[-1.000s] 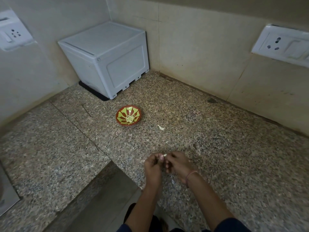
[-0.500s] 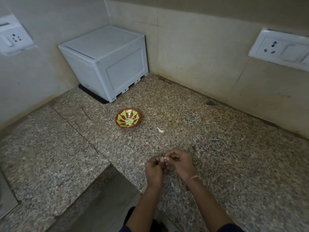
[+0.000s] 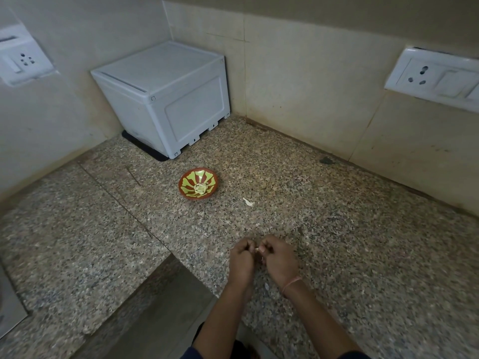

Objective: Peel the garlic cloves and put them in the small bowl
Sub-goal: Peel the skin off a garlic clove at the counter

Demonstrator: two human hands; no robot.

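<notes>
Pinching a clove [image 3: 257,250] between left hand [image 3: 242,257] and right hand [image 3: 279,258], fingers of both curling tight, near the front edge of the bench [image 3: 350,242]; showing only a pale sliver, the rest hiding behind fingertips. Sitting toward the back corner: bowl [image 3: 197,198], holding pale cloves [image 3: 200,188], too blurred for counting.
</notes>
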